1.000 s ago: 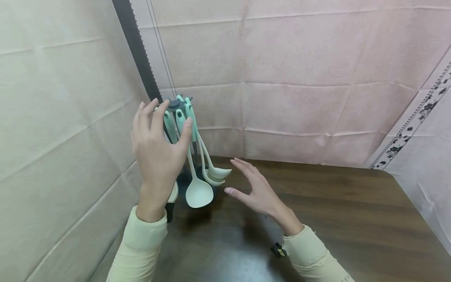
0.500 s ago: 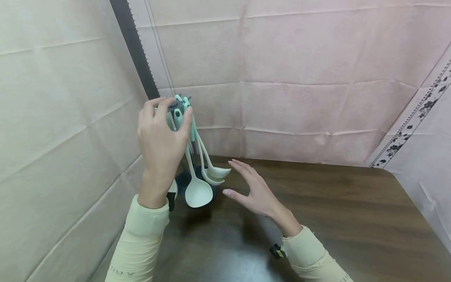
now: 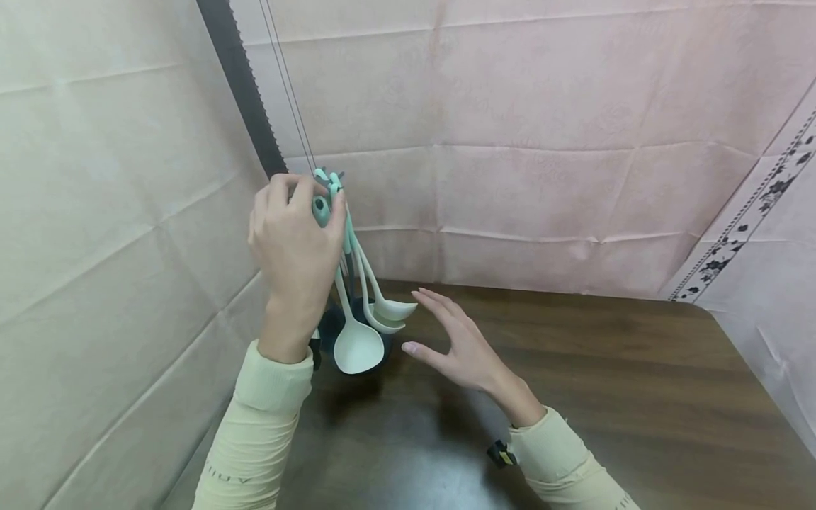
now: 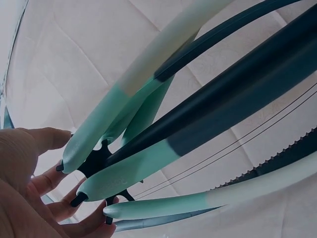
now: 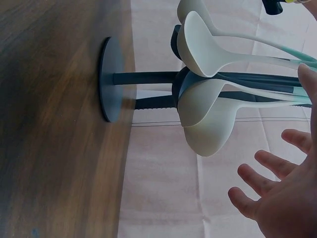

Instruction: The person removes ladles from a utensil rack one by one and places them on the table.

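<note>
A dark utensil stand [image 5: 148, 78] rises from a round base on the table. Around its star-shaped top [image 4: 94, 161] hang several utensils with mint handles, among them a pale ladle [image 3: 359, 348] and other round-bowled ladles. My left hand [image 3: 296, 248] is at that top, its fingers and thumb curled about the hooks and handle ends; part of the contact is hidden in the head view. In the left wrist view, a mint handle [image 4: 129, 168] passes close to the fingertips. My right hand [image 3: 468, 354] is held with spread fingers to the right of the ladle bowls, apart from them.
The brown wooden table [image 3: 605, 397] extends to the right and front. A pale creased cloth wall [image 3: 542, 198] stands behind it, and another cloth wall [image 3: 127, 248] runs close along the left side. A dark saw-edged strip [image 3: 242, 85] is in the corner.
My left hand has moved forward and slightly right onto the stand's top, its fingers curling in. The right hand has hardly moved and the ladles hang almost as before.
</note>
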Motion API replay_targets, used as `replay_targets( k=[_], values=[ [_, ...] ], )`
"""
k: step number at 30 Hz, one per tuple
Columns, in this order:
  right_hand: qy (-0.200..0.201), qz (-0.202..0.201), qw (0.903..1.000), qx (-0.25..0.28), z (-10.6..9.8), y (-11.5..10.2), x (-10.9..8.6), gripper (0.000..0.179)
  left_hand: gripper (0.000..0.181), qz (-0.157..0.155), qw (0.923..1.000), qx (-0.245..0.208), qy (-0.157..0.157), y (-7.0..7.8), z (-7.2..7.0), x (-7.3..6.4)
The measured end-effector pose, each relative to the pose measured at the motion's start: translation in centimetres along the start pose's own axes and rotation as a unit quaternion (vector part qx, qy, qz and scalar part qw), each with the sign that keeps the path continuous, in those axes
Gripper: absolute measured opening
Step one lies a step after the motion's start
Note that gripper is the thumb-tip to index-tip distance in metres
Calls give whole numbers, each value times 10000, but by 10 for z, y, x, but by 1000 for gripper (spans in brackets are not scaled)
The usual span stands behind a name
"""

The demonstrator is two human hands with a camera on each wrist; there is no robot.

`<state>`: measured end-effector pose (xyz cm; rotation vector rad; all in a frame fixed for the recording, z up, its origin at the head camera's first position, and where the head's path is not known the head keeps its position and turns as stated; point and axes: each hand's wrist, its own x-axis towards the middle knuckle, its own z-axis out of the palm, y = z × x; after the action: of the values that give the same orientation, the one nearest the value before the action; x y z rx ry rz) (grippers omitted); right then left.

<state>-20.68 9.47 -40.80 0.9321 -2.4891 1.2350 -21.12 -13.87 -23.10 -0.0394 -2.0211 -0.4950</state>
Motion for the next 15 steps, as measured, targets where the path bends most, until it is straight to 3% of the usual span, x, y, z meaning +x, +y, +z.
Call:
replay_targets(
  k=[7,15],
  values=[
    [27,13,10000,-14,1,0,1,81,29,-72,9996,-218,139,-1,0,4],
    [27,41,10000,35,2,-1,0,81,41,-95,9999,-137,27,-1,5,5]
  ],
)
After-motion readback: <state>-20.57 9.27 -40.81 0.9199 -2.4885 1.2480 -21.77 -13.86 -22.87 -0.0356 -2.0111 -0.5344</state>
